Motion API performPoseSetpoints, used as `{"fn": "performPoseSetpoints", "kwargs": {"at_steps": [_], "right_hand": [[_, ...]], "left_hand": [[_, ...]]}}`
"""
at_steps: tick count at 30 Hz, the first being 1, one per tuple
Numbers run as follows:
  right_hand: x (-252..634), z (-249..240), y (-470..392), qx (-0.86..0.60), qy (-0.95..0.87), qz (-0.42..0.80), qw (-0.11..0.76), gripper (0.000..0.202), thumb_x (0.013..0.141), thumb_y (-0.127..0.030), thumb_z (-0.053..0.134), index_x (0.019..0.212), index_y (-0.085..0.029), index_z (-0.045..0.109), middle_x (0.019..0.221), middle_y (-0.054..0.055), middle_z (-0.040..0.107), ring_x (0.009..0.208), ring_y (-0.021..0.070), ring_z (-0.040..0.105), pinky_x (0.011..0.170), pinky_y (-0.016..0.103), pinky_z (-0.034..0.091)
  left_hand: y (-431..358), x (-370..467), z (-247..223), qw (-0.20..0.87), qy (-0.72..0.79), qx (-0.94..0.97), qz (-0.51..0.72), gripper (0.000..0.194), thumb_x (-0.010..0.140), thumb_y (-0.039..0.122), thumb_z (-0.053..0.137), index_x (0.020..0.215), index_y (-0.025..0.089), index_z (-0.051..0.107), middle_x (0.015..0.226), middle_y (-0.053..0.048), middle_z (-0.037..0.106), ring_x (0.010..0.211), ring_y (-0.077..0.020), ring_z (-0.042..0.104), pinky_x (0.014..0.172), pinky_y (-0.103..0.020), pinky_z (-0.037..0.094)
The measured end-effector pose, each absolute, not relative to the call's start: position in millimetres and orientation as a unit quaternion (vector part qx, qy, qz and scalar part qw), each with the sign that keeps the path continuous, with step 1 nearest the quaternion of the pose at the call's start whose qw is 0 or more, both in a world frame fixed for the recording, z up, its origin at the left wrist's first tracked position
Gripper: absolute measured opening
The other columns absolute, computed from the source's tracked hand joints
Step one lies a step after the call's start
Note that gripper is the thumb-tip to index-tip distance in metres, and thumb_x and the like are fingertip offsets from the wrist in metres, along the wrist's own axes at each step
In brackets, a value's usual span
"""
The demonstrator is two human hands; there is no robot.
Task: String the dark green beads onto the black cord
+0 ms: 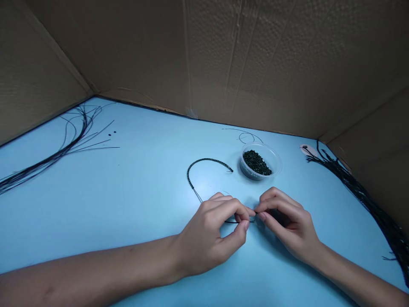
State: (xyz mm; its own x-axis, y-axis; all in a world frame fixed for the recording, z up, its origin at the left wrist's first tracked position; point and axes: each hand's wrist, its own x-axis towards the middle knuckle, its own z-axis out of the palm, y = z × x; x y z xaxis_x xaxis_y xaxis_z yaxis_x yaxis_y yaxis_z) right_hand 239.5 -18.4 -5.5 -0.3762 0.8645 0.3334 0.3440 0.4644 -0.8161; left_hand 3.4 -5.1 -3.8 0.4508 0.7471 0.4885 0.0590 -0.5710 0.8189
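Note:
My left hand point(220, 232) is pinched around a thin black cord point(230, 222), near the middle of the blue table. Just to its right, my right hand point(287, 221) has thumb and fingertips pressed together on something dark, too small to make out. The fingertips of both hands nearly meet. Beyond my left hand lies a curved beaded strand point(204, 159), its thin thread ends running under the fingers. A clear round bowl point(277, 164) holding dark beads point(256, 163) stands behind my right hand.
A bundle of loose black threads point(68, 147) lies at the left. At the right edge is a thick bundle of dark strands point(364, 196), near a pale round disc point(307, 150). A thin curled thread point(246, 135) lies behind the bowl. Cardboard walls point(204, 55) surround the table.

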Motion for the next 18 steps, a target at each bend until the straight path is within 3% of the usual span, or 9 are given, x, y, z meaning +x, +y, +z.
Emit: {"fn": "performPoseSetpoints", "kwargs": {"at_steps": [15, 18], "right_hand": [[238.8, -4.0, -15.9, -0.416, -0.744, 0.354, 0.386, 0.008, 0.103, -0.018, 0.067, 0.098, -0.023, 0.072, 0.091, 0.004, 0.064, 0.083, 0.0186, 0.058, 0.074, 0.033, 0.044], [236.9, -3.9, -19.1, -0.431, -0.688, 0.423, 0.403, 0.009, 0.102, -0.024, 0.07, 0.094, -0.023, 0.074, 0.09, 0.003, 0.062, 0.079, 0.0176, 0.057, 0.071, 0.032, 0.044]], "left_hand": [[-4.4, 3.2, -1.2, 0.39, 0.265, 0.762, 0.444, 0.009, 0.093, 0.008, 0.061, 0.089, 0.016, 0.065, 0.097, -0.008, 0.082, 0.087, -0.0172, 0.076, 0.083, -0.031, 0.053], [-5.2, 3.2, -1.5, 0.389, 0.263, 0.764, 0.443, 0.01, 0.093, 0.008, 0.061, 0.087, 0.016, 0.063, 0.094, -0.007, 0.082, 0.088, -0.0178, 0.076, 0.082, -0.031, 0.052]]}}
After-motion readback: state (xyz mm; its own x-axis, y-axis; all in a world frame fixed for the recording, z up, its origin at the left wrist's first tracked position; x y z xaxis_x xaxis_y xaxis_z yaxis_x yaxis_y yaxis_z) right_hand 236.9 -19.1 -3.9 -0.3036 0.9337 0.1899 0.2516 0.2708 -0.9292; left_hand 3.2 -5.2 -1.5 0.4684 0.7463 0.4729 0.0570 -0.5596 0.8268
